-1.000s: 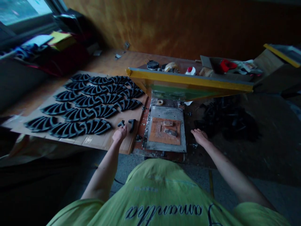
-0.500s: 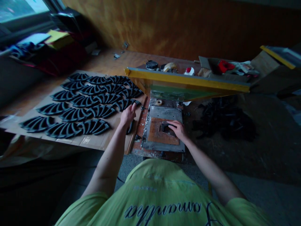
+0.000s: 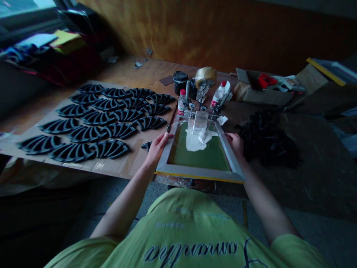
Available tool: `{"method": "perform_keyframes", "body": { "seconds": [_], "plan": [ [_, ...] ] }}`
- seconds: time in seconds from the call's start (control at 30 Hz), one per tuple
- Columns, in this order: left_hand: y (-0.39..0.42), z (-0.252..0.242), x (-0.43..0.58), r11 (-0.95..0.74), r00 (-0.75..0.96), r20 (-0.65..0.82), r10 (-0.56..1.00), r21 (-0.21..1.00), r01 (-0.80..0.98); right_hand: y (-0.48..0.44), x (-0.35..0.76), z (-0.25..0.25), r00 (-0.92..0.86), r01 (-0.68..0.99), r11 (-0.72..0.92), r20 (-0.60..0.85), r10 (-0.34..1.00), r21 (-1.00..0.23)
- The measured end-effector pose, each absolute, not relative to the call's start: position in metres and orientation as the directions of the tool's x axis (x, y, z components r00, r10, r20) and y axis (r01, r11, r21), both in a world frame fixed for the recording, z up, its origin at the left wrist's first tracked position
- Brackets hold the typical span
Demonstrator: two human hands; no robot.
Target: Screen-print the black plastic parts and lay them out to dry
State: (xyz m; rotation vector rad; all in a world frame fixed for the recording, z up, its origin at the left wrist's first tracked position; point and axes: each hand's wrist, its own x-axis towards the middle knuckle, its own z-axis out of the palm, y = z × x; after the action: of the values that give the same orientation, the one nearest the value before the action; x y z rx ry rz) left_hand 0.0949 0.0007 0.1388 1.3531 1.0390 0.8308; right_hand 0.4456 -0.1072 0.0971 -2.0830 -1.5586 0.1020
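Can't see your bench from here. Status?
Left hand, right hand on silkscreen frame. White ink on green mesh. Black moulded piece beside left hand.

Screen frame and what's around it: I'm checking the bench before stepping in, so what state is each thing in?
Screen-printing frame: lying down, white ink on green mesh
Left hand: holding frame's left rail
Right hand: holding frame's right rail
Black fan-shaped pieces: in rows on cardboard
Black jar: lidded
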Motion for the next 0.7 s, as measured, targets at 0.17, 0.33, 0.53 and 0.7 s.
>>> {"method": "perform_keyframes", "body": {
  "seconds": [0.17,0.33,0.53,0.7],
  "plan": [
    [-0.014,0.065,0.084,0.178,0.372,-0.295,0.88,0.931,0.317,-0.06,0.416,0.127,0.178,0.918,-0.007,0.395,0.901,-0.397],
    [-0.009,0.032,0.084,0.149,0.401,-0.301,0.865,0.918,0.368,-0.043,0.357,0.12,-0.068,0.975,0.096,0.14,0.988,-0.198],
    [-0.004,0.024,0.081,0.179,0.407,-0.324,0.854,0.918,0.355,-0.098,0.344,0.106,-0.326,0.929,0.33,0.046,0.944,-0.166],
    [-0.007,0.028,0.085,0.174,0.34,-0.299,0.892,0.92,0.352,-0.103,0.356,0.12,-0.474,0.849,0.452,-0.014,0.881,-0.274]
  ]
}}
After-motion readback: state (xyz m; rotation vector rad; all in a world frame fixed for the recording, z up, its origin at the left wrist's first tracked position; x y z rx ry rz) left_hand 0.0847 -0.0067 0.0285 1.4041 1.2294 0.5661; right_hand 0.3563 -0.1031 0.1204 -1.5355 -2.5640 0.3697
